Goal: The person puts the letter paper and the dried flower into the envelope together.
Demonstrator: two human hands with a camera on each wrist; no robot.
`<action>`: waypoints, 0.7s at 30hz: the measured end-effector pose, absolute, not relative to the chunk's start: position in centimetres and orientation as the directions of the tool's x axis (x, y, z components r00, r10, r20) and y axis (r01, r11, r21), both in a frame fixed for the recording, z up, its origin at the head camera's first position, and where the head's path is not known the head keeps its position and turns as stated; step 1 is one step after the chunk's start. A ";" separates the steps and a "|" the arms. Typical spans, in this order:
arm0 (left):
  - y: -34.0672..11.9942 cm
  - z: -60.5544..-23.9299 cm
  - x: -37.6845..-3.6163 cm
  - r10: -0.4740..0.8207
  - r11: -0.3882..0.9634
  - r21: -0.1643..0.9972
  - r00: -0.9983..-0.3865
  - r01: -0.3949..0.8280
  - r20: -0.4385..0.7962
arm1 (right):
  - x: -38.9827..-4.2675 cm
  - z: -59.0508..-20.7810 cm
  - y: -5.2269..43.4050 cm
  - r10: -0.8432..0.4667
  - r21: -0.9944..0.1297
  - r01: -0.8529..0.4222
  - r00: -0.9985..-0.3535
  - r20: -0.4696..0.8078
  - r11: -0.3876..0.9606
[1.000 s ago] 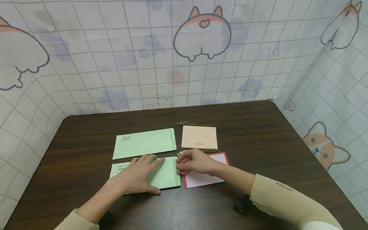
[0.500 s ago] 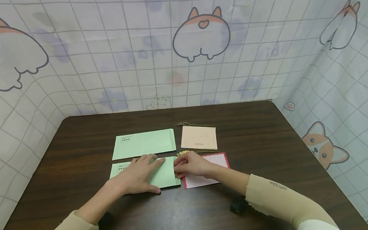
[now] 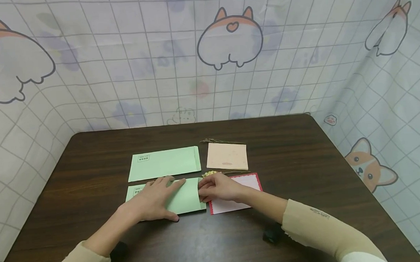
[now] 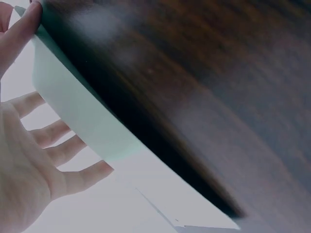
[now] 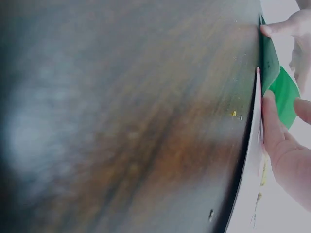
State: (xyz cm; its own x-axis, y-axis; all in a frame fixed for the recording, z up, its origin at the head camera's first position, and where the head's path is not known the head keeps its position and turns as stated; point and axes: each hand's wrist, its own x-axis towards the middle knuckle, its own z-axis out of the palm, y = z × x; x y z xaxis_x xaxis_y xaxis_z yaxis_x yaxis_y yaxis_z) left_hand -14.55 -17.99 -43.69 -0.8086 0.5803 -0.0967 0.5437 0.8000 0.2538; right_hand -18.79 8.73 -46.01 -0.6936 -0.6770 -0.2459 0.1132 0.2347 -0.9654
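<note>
Your left hand (image 3: 153,200) lies flat with straight fingers pressing the near green envelope (image 3: 186,198) on the table (image 3: 302,158), while your right hand (image 3: 217,187) pinches its open end, just beside the red-edged card (image 3: 234,202).

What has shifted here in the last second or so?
The right hand slid left from the red-edged white card to the open end of the near green paper envelope. The left hand stayed pressing on that envelope; the other papers did not move.
</note>
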 end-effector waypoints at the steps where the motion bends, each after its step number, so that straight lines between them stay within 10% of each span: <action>1: -18.0 -43.7 -14.6 0.581 0.800 0.252 -0.808 0.545 -0.096 | -18.7 -45.9 8.9 -0.678 -0.965 0.106 -0.694 -0.244 0.239; 21: -17.9 -43.9 -14.7 0.577 0.809 0.221 -0.809 0.545 -0.115 | -19.7 -43.5 16.3 -0.553 -0.902 -0.085 -0.813 -0.182 0.422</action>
